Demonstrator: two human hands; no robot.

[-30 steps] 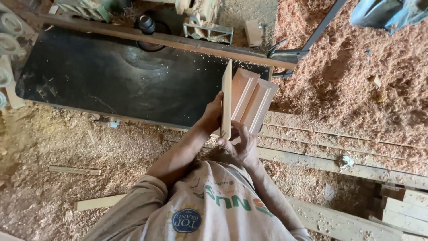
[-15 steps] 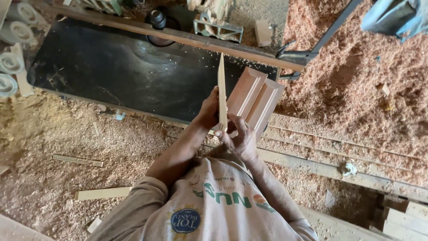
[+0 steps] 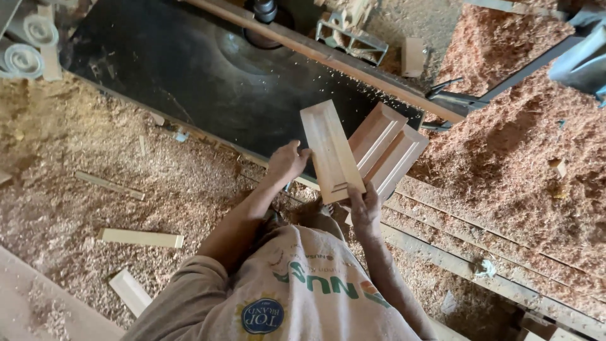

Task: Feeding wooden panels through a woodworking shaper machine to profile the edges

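I hold a small rectangular wooden panel [image 3: 331, 150] with a routed border, its broad face turned up toward me. My left hand [image 3: 287, 162] grips its left long edge. My right hand [image 3: 365, 208] holds its near bottom corner. Just right of it, two similar profiled panels [image 3: 386, 146] lie stacked on the corner of the black machine table [image 3: 189, 82]. A long wooden fence [image 3: 328, 57] crosses the table diagonally behind them.
Sawdust covers the floor [image 3: 95, 158], with a big heap [image 3: 524, 145] at the right. Loose wood offcuts [image 3: 141, 238] lie at the lower left. Long planks [image 3: 492, 271] run along the lower right. Machine parts and a metal clamp [image 3: 351, 33] sit past the fence.
The panel stood on edge, thin side toward me; it has been turned flat so its routed face shows. The view has shifted slightly.
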